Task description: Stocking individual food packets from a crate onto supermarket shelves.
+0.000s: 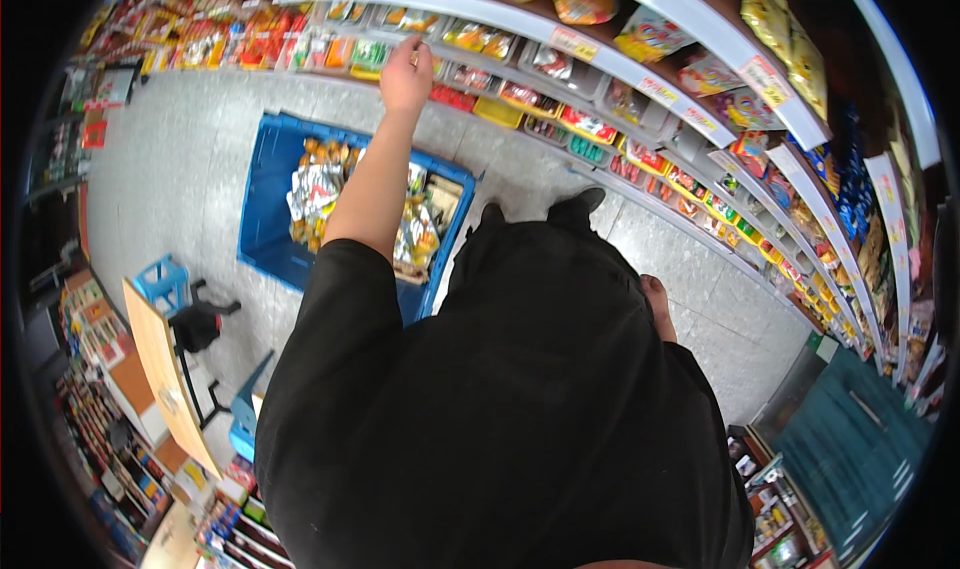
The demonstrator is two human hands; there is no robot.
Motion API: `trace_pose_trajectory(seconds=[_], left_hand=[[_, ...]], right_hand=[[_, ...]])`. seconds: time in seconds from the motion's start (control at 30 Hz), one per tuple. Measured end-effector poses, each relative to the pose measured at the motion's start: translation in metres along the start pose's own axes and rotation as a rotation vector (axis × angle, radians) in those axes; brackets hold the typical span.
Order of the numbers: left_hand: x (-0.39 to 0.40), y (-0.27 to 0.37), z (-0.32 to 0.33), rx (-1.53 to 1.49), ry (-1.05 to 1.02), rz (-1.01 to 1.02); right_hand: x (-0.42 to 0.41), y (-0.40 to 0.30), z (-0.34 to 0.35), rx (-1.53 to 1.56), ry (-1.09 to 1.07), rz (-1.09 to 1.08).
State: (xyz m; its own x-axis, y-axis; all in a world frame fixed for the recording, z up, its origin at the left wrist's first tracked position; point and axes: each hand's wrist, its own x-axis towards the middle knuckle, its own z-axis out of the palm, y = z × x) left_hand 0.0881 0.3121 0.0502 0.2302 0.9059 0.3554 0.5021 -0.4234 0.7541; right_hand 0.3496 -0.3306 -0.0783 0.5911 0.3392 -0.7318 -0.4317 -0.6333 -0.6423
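My left hand (407, 74) reaches forward to the front edge of a low shelf. Its fingertips are close to a clear plastic bin of snack packets (409, 20); whether they touch or hold anything is unclear. To the right of it, another clear bin (480, 40) holds yellow and silver packets. Below my left forearm, a blue plastic crate (255, 194) stands on the floor. Inside it lie silver foil packets (315, 188) and orange-yellow packets (304, 235), partly covered by the arm. My right hand (656, 297) hangs at my side, its fingers partly hidden by my black shirt.
Curved by the lens, shelving with white price rails (465, 18) runs along the front and right. Lower rows carry small yellow bins (499, 111). At left stand a wooden-topped table (169, 389) and a blue stool (161, 284). A dark teal surface (840, 434) lies at lower right.
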Motion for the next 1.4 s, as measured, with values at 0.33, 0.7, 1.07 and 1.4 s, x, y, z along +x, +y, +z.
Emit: trace_pose_trajectory(seconds=[0.33,0.7,1.07,1.4], left_hand=[[-0.223,-0.165,-0.132,0.309,0.107,-0.721],[-0.335,-0.212,-0.097,0.455,-0.365,-1.286],[-0.274,-0.162,-0.092,0.674,-0.611,-1.158],[-0.290,-0.151,-0.068,0.574,-0.795,-0.781]], right_hand=[[0.018,0.044,-0.024,-0.225,-0.225,0.065],[-0.043,-0.042,0.035,-0.552,-0.035,-0.018],[-0.089,-0.007,0.008,-0.452,-0.080,0.008],[-0.093,-0.031,0.029,-0.517,-0.132,0.048]])
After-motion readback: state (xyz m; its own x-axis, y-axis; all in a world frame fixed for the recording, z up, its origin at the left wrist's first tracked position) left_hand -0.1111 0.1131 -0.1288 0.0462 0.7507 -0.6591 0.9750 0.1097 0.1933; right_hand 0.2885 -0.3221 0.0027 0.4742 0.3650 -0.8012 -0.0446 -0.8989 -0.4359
